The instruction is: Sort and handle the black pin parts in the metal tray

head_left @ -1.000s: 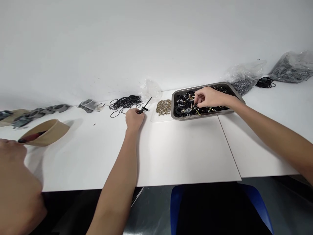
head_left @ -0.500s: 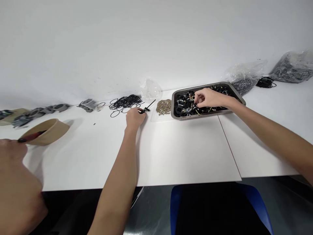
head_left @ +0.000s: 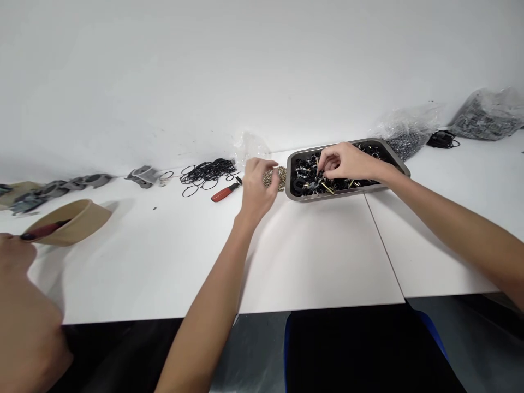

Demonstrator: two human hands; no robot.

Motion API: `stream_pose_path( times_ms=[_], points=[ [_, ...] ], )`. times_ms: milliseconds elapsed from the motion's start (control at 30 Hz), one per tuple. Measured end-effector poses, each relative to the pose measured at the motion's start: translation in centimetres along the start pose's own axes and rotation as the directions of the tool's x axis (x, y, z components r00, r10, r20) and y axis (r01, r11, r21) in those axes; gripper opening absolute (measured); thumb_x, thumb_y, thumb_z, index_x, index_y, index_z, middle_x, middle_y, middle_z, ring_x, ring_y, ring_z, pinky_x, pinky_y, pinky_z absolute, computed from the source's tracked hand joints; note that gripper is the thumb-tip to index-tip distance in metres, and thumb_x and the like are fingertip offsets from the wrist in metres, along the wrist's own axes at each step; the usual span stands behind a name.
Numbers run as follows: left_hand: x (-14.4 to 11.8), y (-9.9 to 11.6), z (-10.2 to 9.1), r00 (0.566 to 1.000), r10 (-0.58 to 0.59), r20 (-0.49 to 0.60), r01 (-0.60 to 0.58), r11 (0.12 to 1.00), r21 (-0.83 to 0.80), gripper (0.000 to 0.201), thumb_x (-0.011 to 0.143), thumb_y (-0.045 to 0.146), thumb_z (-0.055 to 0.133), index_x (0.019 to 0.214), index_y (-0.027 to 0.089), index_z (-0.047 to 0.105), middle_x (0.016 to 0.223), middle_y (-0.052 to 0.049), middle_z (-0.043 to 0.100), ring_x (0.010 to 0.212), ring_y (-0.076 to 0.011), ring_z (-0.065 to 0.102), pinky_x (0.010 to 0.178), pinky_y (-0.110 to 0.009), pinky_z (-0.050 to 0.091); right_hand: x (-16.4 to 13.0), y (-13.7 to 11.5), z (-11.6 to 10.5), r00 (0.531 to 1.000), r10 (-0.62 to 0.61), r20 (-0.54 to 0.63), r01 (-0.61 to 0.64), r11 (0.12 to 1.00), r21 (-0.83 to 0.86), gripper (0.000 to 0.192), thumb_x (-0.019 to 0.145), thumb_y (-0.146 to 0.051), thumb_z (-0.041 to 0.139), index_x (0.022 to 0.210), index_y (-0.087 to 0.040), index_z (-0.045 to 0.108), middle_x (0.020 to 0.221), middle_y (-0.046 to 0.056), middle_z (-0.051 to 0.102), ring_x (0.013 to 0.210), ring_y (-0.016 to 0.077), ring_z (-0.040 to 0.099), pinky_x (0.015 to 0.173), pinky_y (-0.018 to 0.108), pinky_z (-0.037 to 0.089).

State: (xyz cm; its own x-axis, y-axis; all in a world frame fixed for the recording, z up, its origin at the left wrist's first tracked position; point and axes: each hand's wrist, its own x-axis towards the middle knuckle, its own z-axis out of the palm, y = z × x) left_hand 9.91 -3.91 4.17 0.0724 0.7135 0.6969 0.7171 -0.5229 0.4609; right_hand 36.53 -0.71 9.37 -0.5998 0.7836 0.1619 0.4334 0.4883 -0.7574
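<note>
My left hand (head_left: 258, 188) hovers at the near-left side of a pile of small brass-coloured pieces (head_left: 281, 178). Its fingers are curved and apart, with nothing seen between them. Just left of it, on the table, lies a red-handled tool (head_left: 223, 194) with a dark upper part; my hand hides its far end. My right hand (head_left: 341, 162) reaches over a metal tray (head_left: 327, 197) heaped with black and brass-coloured parts (head_left: 305, 177). Its thumb and fingers are pinched together among these parts, and what they grip is too small to make out.
Black rubber rings (head_left: 208, 173) lie behind the tool. Clear bags of dark parts (head_left: 405, 136) stand at the right. On the left, another person's hand (head_left: 16, 256) is at a tan bowl (head_left: 88, 221) with a red tool in it. Grey clamp-like pieces (head_left: 143, 176) line the wall.
My left hand has let go of the red-handled tool, now lying on the table, and moved right to the brass-coloured pile with fingers spread. My right hand has shifted slightly left within the tray.
</note>
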Motion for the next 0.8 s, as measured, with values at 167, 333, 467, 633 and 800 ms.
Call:
stream_pose_path(
  times_ms=[167,333,467,633,800],
  points=[
    [-1.2,2.9,1.1,0.960,0.258,0.106,-0.254,0.966,-0.051,0.014,0.097,0.033,0.063,0.103,0.021,0.066,0.095,-0.006,0.067,0.094,-0.0214,0.061,0.087,-0.036,0.051,0.0,-1.0,1.2,0.990,-0.141,-0.020,0.142,0.989,0.039,0.011,0.076,-0.010,0.069,0.087,-0.015,0.071,0.080,0.003,0.069,0.074,0.0132,0.063,0.072,0.031,0.053],
    [-1.7,2.6,1.7,0.944,0.291,0.155,-0.282,0.956,-0.078,0.011,0.098,0.030,0.061,0.104,0.021,0.065,0.084,-0.003,0.065,0.083,-0.0181,0.059,0.076,-0.032,0.050,0.0,-1.3,2.0,0.979,-0.198,-0.048,0.198,0.980,-0.006,0.010,0.077,-0.013,0.068,0.087,-0.015,0.071,0.077,0.001,0.068,0.072,0.0125,0.061,0.072,0.030,0.050],
    [-1.5,1.9,1.8,0.941,0.300,0.157,-0.282,0.951,-0.127,0.012,0.095,0.027,0.066,0.105,0.020,0.066,0.084,-0.003,0.066,0.083,-0.0176,0.060,0.073,-0.030,0.051,0.0,-1.4,2.3,0.974,-0.217,-0.064,0.217,0.976,-0.007,0.008,0.079,-0.015,0.069,0.087,-0.016,0.071,0.076,0.001,0.067,0.071,0.0123,0.060,0.073,0.030,0.049],
    [-1.6,1.3,2.1,0.938,0.314,0.145,-0.296,0.946,-0.136,0.008,0.097,0.023,0.064,0.102,0.020,0.068,0.083,-0.003,0.065,0.080,-0.0170,0.061,0.072,-0.030,0.051,0.1,-1.2,1.9,0.984,-0.178,-0.012,0.178,0.984,-0.003,0.014,0.082,-0.022,0.071,0.095,-0.016,0.070,0.089,0.004,0.071,0.076,0.0137,0.061,0.073,0.031,0.051],
    [-1.8,0.8,2.4,0.950,0.287,0.121,-0.269,0.952,-0.146,0.010,0.097,0.023,0.062,0.104,0.020,0.068,0.084,-0.003,0.067,0.083,-0.0177,0.064,0.074,-0.030,0.052,0.2,-0.5,1.4,0.987,-0.090,0.130,0.094,0.995,-0.029,0.042,0.077,-0.034,0.081,0.114,-0.018,0.068,0.111,0.009,0.071,0.087,0.0185,0.066,0.076,0.032,0.055]
  ],
)
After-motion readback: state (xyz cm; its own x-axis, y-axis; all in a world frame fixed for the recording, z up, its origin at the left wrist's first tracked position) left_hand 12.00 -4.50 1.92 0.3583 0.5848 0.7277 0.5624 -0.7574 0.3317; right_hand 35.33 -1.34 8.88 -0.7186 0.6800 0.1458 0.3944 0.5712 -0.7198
